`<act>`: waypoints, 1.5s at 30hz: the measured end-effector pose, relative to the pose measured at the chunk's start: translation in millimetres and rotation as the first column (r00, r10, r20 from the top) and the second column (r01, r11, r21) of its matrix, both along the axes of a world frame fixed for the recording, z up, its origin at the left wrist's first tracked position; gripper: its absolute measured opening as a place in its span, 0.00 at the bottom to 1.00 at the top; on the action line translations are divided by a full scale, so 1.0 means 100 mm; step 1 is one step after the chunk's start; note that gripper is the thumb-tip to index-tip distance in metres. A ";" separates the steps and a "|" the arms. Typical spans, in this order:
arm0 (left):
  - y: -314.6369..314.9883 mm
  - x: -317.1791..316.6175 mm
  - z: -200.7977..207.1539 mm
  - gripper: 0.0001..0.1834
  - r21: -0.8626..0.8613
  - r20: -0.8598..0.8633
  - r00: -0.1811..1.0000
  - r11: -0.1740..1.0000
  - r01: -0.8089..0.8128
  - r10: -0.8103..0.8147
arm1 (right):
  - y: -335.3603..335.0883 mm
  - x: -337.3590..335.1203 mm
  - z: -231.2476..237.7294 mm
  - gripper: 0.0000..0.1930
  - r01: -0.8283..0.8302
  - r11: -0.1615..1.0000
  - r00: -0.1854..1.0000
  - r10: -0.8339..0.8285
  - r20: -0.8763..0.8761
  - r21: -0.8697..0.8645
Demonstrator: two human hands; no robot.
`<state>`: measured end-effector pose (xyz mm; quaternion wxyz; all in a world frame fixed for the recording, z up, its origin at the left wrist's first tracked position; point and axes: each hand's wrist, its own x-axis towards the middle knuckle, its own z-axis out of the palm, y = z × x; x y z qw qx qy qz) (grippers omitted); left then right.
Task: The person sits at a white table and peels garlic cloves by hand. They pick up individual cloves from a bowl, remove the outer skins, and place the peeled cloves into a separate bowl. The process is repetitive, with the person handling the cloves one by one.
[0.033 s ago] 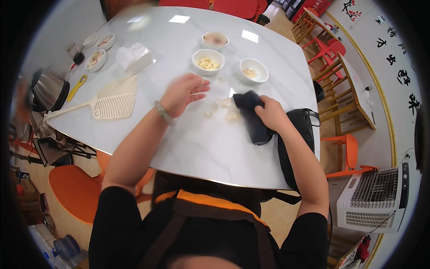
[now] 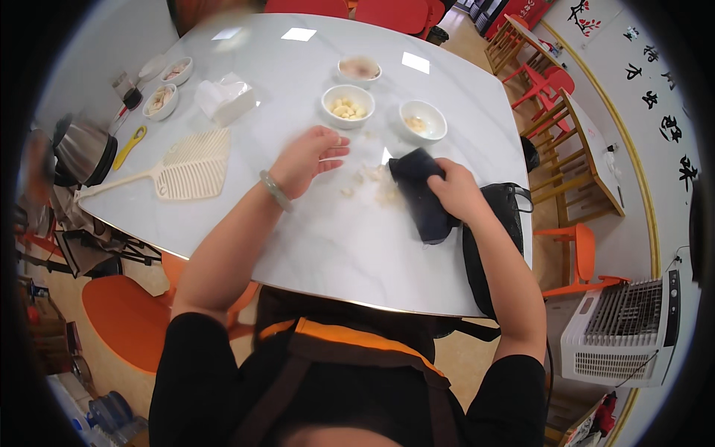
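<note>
The right hand (image 2: 457, 191) is pinching a dark cloth (image 2: 418, 192), probably soft, light and best held by its folds, just right of the pale scraps (image 2: 371, 176), while the left hand (image 2: 304, 160) is curving its fingers slightly apart, whether around something I cannot tell.

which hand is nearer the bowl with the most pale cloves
Left. The left hand is just on the near side of the bowl; the right hand is farther off, to its lower right, holding the dark cloth.
</note>
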<state>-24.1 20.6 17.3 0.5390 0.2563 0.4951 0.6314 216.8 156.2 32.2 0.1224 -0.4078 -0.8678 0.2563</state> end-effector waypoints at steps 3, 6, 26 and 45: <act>0.00 -0.01 -0.03 0.05 -0.015 -0.019 1.000 1.000 0.001 -0.001 | -0.10 0.05 0.38 0.18 0.055 0.975 0.971 -0.102 -0.215 -0.215; 0.00 0.01 -0.04 0.05 -0.022 -0.040 0.999 1.000 0.022 -0.023 | -0.16 0.09 0.62 0.17 0.054 0.928 0.884 -0.215 -0.414 -0.368; 0.05 0.06 -0.10 0.06 -0.047 -0.134 0.991 0.999 0.025 -0.031 | 1.10 0.51 0.45 0.18 0.240 0.870 0.622 -0.479 -0.619 -0.432; 0.00 0.11 -0.02 0.13 0.063 -0.151 0.981 0.990 0.130 -0.119 | -0.29 -0.69 0.05 0.11 -0.096 0.994 0.822 0.050 -0.567 -0.053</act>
